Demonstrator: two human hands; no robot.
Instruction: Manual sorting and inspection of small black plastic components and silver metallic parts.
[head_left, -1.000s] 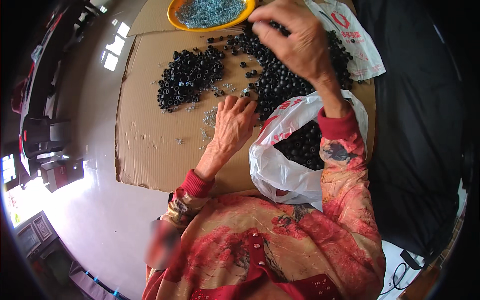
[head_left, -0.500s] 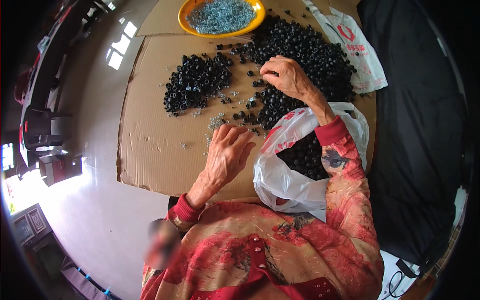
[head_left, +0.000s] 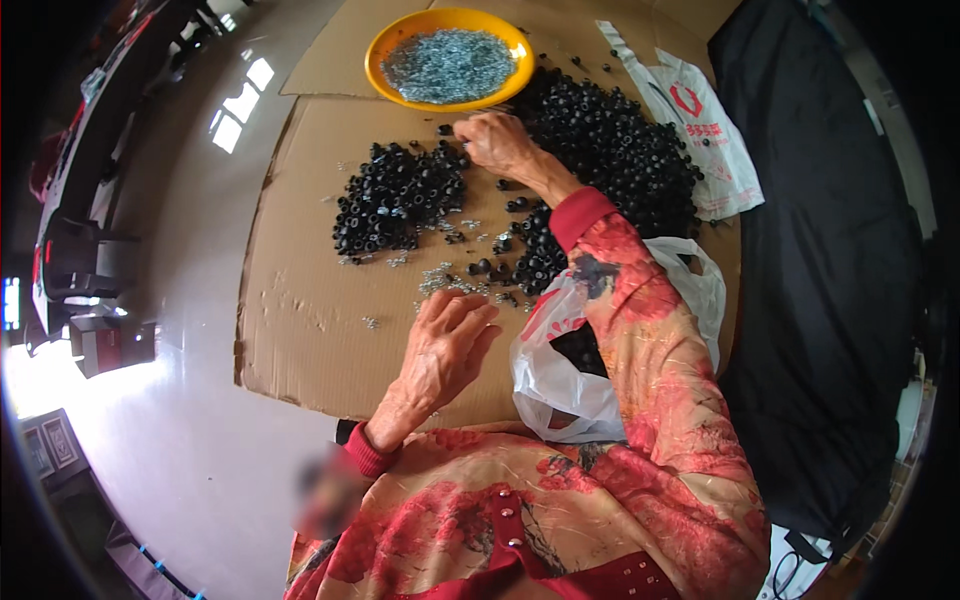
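My right hand [head_left: 500, 145] reaches over the cardboard, between a small pile of black ring-like parts [head_left: 400, 200] and a larger heap of round black parts [head_left: 610, 130]. Its fingers are curled together; whatever they might hold is hidden. Lower down, my left hand [head_left: 445, 345] hovers over the near part of the cardboard with bent fingers, the thumb apart from them and nothing visible in between. Just beyond its fingertips lie scattered small clear pieces [head_left: 440, 278] and a few loose black parts [head_left: 488, 268].
A yellow bowl [head_left: 375, 75] of small clear pieces stands at the far edge of the cardboard sheet [head_left: 300, 350]. An open white plastic bag [head_left: 560, 395] with black parts sits under my right forearm. Another white bag [head_left: 735, 175] lies flat at the far right, beside black fabric [head_left: 820, 260].
My right hand has moved left and away from me, from the large heap toward the smaller pile's far edge. My left hand has stayed nearly in place. The view has shifted slightly.
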